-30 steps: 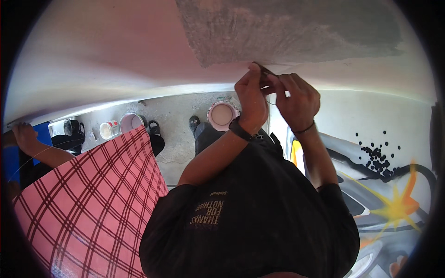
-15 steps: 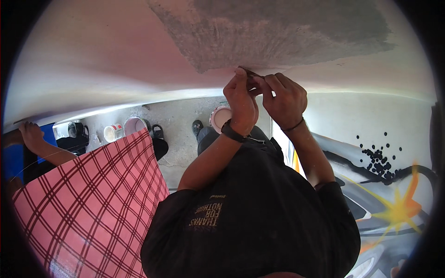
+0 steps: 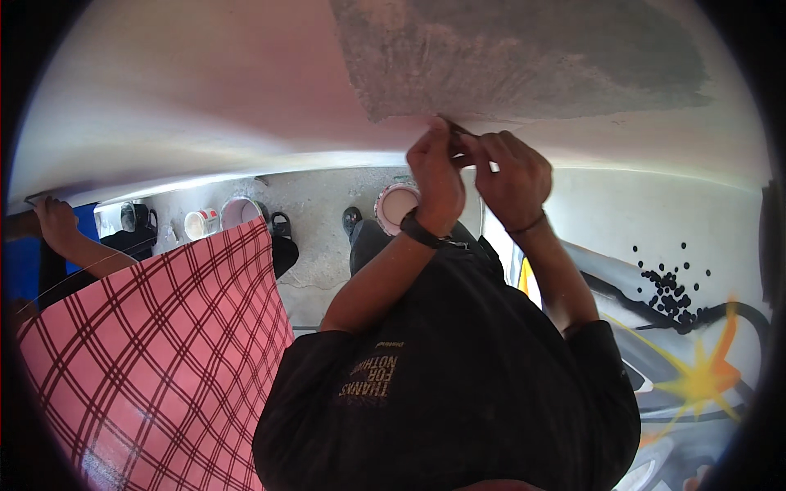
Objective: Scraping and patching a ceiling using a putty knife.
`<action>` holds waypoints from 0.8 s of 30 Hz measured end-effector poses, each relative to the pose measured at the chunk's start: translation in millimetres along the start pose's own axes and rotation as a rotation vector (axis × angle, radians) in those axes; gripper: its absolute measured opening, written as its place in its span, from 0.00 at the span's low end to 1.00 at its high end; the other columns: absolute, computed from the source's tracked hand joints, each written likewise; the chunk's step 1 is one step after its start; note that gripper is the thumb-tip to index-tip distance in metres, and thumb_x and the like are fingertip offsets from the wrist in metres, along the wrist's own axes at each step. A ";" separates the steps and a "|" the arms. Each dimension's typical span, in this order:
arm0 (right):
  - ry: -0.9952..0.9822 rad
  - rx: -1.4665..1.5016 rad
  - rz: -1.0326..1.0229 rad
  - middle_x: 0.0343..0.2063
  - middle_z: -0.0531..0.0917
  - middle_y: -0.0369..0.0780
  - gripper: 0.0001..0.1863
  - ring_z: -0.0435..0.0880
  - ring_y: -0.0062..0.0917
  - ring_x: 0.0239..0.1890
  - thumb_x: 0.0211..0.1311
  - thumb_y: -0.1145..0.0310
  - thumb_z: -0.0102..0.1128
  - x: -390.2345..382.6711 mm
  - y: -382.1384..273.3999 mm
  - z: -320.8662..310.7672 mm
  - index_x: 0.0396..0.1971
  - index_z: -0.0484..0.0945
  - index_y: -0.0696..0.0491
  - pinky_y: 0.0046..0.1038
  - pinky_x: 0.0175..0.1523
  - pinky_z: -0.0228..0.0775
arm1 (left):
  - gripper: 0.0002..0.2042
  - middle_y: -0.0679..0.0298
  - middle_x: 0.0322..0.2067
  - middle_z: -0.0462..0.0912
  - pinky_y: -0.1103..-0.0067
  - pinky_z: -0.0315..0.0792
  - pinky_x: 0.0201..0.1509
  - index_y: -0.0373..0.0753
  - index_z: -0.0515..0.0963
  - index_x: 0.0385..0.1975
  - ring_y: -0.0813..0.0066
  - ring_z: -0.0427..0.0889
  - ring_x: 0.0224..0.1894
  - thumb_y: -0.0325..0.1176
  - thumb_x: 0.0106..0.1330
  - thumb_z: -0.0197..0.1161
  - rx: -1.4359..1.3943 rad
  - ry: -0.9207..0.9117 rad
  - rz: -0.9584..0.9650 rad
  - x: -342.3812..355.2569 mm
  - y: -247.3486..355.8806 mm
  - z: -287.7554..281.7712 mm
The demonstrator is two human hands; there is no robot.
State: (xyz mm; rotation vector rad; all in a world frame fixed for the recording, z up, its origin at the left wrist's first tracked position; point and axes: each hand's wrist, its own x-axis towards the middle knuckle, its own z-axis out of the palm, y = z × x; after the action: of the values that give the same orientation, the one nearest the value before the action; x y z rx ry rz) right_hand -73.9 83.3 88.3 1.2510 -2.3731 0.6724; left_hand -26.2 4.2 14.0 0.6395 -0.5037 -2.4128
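Note:
Both of my hands are raised to the pale pinkish wall [image 3: 213, 90], at the lower edge of a rough grey patch [image 3: 524, 69]. Between them is a thin, dark, flat piece [image 3: 457, 127], seen nearly edge-on, so its kind is unclear. My left hand [image 3: 438, 180], with a dark band at the wrist, pinches its left end, thumb up against the wall. The fingers of my right hand [image 3: 517, 180] are curled closed round the other end. The fingertips partly hide the piece, and it appears to touch the wall.
A bucket [image 3: 380, 209] with pale pink contents stands on the floor below my hands. Further left are another bucket [image 3: 241, 211], a white tub [image 3: 199, 223] and a pink plaid panel [image 3: 164, 352]. Another person's hand [image 3: 56, 222] is at the wall. A painted mural [image 3: 696, 376] lies right.
My hands and the dark piece appear slightly further right, while the whole view has shifted too. Both hands keep their grip. The other person's hand sits a little higher in the picture.

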 end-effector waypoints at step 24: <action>0.029 -0.083 0.062 0.20 0.79 0.34 0.09 0.81 0.29 0.20 0.60 0.66 0.67 -26.0 42.5 -40.7 0.22 0.78 0.49 0.32 0.24 0.71 | 0.20 0.63 0.23 0.82 0.78 0.80 0.28 0.36 0.78 0.26 0.75 0.82 0.23 0.45 0.75 0.59 0.007 -0.067 -0.065 -20.7 -47.1 38.3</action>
State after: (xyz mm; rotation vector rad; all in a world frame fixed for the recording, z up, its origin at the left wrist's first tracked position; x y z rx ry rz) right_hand -91.5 144.5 97.7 1.1297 -2.3987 0.5998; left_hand -53.1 60.4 29.0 0.5883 -0.5270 -2.5016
